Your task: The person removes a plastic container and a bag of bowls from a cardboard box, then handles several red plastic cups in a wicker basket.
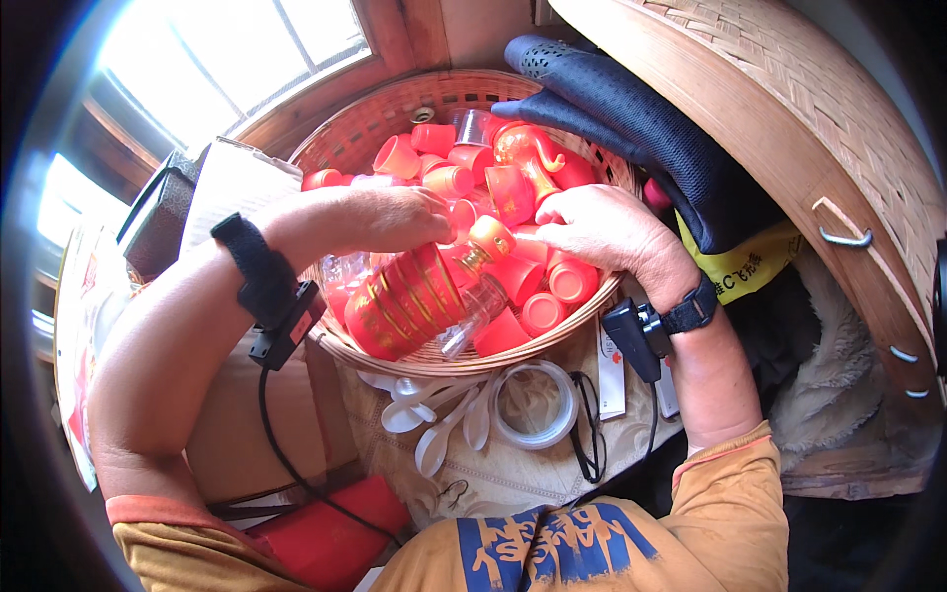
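A round woven basket (385, 366) in front of me is heaped with red plastic cups (544, 314) and clear plastic pieces (481, 300). My left hand (403, 218) hangs over the left part of the heap with its fingers bent down, their tips partly hidden. Just below it, a red bottle with gold bands (407, 303) lies tilted, its gold neck and red cap (492, 235) pointing up and right. My right hand (599, 229) is at the basket's right side, fingers curled by the cups. Near its fingertips lies a shiny red and gold ornamental vessel (521, 152). Whether either hand grips anything is unclear.
White plastic spoons (436, 444), a clear ring-shaped lid (533, 433) and a black cord loop (592, 459) lie on the patterned cloth (518, 488). Cardboard boxes (251, 429) stand left. Dark blue mesh fabric (629, 118) overhangs the right rim, beside a large woven lid (814, 96).
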The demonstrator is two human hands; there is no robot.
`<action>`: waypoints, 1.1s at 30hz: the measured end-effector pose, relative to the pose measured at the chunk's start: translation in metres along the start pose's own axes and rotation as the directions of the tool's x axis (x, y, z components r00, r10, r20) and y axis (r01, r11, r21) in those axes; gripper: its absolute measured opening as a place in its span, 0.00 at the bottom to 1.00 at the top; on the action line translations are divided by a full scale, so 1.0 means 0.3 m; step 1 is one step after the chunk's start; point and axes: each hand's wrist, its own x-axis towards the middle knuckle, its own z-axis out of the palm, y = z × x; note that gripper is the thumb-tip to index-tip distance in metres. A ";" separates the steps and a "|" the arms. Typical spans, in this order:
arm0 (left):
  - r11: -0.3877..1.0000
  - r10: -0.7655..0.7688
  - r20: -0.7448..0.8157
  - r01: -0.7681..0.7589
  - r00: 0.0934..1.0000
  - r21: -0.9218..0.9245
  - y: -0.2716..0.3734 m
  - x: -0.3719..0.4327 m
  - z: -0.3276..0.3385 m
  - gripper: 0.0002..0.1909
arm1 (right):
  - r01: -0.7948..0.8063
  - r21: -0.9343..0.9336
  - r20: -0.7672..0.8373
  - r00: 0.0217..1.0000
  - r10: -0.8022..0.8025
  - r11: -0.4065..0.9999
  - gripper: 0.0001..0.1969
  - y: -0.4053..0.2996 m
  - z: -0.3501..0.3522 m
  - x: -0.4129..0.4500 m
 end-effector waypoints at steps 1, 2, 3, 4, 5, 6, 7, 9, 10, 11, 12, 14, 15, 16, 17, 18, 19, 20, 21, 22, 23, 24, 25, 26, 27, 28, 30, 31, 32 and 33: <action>1.000 0.004 0.000 -0.004 1.000 0.000 0.003 0.002 -0.008 0.14 | 0.018 -0.009 0.017 1.000 -0.018 1.000 0.17 0.003 -0.001 0.000; 0.999 0.023 0.007 -0.023 1.000 0.045 0.007 0.003 -0.015 0.12 | 0.015 -0.009 0.018 1.000 -0.015 1.000 0.17 0.006 -0.003 -0.002; 0.995 0.042 0.016 -0.043 0.999 0.085 0.009 0.002 -0.016 0.09 | 0.027 0.021 -0.009 1.000 -0.027 0.999 0.17 0.008 0.000 -0.003; 0.996 0.058 0.005 -0.058 0.998 0.073 0.016 -0.006 -0.027 0.08 | 0.041 0.050 -0.036 0.999 -0.039 0.998 0.16 0.011 0.004 -0.004; 1.000 0.029 0.010 -0.029 1.000 -0.011 0.001 -0.005 -0.017 0.09 | 0.039 0.052 -0.030 0.999 -0.037 0.998 0.16 0.015 0.011 -0.003; 0.996 0.001 0.014 0.000 1.000 -0.094 -0.001 -0.004 -0.022 0.09 | 0.042 0.079 -0.067 0.997 -0.037 0.996 0.17 0.015 0.011 -0.001; 1.000 0.002 0.070 0.000 0.998 -0.026 -0.002 -0.008 -0.030 0.10 | 0.047 0.105 -0.104 0.994 -0.036 0.993 0.18 0.009 0.009 -0.002; 0.980 -0.102 0.101 0.118 0.990 -0.159 0.003 -0.014 -0.033 0.10 | -0.019 0.124 -0.057 0.998 0.026 0.992 0.14 0.005 0.002 -0.005; 0.930 -0.202 0.144 0.236 0.969 -0.282 0.007 -0.016 -0.038 0.11 | -0.005 0.137 -0.078 0.997 0.016 0.991 0.14 0.012 0.006 -0.001; 0.931 -0.200 0.144 0.233 0.969 -0.281 0.013 -0.010 -0.040 0.11 | 0.009 0.149 -0.100 0.995 0.006 0.989 0.13 0.017 0.008 0.001; 0.874 -0.281 0.189 0.332 0.941 -0.355 0.045 -0.006 -0.059 0.11 | 0.008 0.150 -0.100 0.995 0.007 0.989 0.13 0.019 0.008 0.002; 0.803 -0.352 0.241 0.424 0.904 -0.419 0.053 -0.001 -0.064 0.12 | 0.022 0.177 -0.129 0.992 0.001 0.984 0.12 0.025 0.010 0.004; 0.913 -0.225 0.173 0.270 0.959 -0.305 0.035 -0.008 -0.049 0.12 | 0.022 0.179 -0.131 0.991 0.002 0.984 0.12 0.027 0.009 0.003; 0.978 -0.085 0.125 0.106 0.989 -0.177 0.014 -0.019 -0.024 0.13 | 0.048 0.199 -0.148 0.989 -0.018 0.979 0.12 0.028 0.012 0.004; 0.978 -0.087 0.127 0.109 0.988 -0.177 -0.013 -0.025 0.010 0.13 | 0.073 0.218 -0.167 0.985 -0.037 0.973 0.12 0.027 0.013 0.004; 0.950 -0.020 0.027 0.028 0.999 -0.310 -0.024 -0.019 0.035 0.14 | 0.069 0.220 -0.162 0.986 -0.033 0.973 0.12 0.031 0.016 0.007; 0.901 0.032 -0.081 -0.064 0.996 -0.429 -0.037 -0.015 0.058 0.15 | 0.080 0.228 -0.173 0.984 -0.040 0.970 0.12 0.033 0.019 0.009; 0.892 -0.036 -0.049 0.010 0.998 -0.451 -0.057 -0.031 0.073 0.17 | 0.092 0.237 -0.185 0.982 -0.049 0.967 0.11 0.033 0.021 0.011; 0.892 -0.031 -0.048 0.006 0.998 -0.453 -0.056 -0.031 0.066 0.17 | 0.087 0.237 -0.183 0.982 -0.044 0.967 0.11 0.036 0.022 0.013; 0.912 -0.022 -0.046 0.001 0.999 -0.411 -0.054 -0.029 0.059 0.17 | 0.093 0.242 -0.203 0.978 -0.043 0.966 0.11 0.037 0.022 0.015; 0.929 -0.014 -0.044 -0.003 0.999 -0.369 -0.051 -0.026 0.053 0.17 | 0.100 0.246 -0.223 0.974 -0.044 0.964 0.11 0.036 0.023 0.016; 0.945 -0.007 -0.042 -0.007 0.999 -0.326 -0.045 -0.023 0.046 0.17 | 0.094 0.285 -0.218 0.975 -0.031 0.954 0.10 0.028 0.017 0.011; 0.959 0.000 -0.039 -0.011 0.999 -0.283 -0.039 -0.020 0.039 0.17 | 0.093 0.285 -0.216 0.976 -0.030 0.954 0.10 0.030 0.018 0.012; 0.971 0.005 -0.037 -0.014 0.999 -0.240 -0.033 -0.020 0.033 0.18 | 0.120 0.320 -0.234 0.971 -0.044 0.940 0.10 0.034 0.019 0.016; 0.970 0.004 -0.035 -0.012 0.999 -0.241 -0.012 -0.017 0.017 0.18 | 0.150 0.356 -0.255 0.965 -0.058 0.923 0.10 0.035 0.019 0.017; 0.925 -0.096 -0.062 0.066 0.993 -0.375 0.018 0.002 -0.007 0.21 | 0.167 0.377 -0.261 0.963 -0.069 0.911 0.10 0.037 0.016 0.015; 0.776 -0.252 -0.092 0.145 0.963 -0.613 0.093 0.019 -0.066 0.29 | 0.185 0.413 -0.272 0.960 -0.073 0.892 0.10 0.054 0.021 0.016; 0.776 -0.248 -0.091 0.142 0.965 -0.614 0.120 0.029 -0.067 0.29 | 0.210 0.447 -0.284 0.955 -0.085 0.869 0.09 0.057 0.024 0.016; 0.769 -0.283 -0.144 0.135 0.948 -0.624 0.142 0.041 -0.068 0.29 | 0.189 0.452 -0.270 0.960 -0.068 0.872 0.08 0.055 0.019 0.012; 0.759 -0.328 -0.194 0.135 0.925 -0.637 0.153 0.037 -0.062 0.29 | 0.192 0.453 -0.267 0.961 -0.073 0.871 0.08 0.051 0.022 0.015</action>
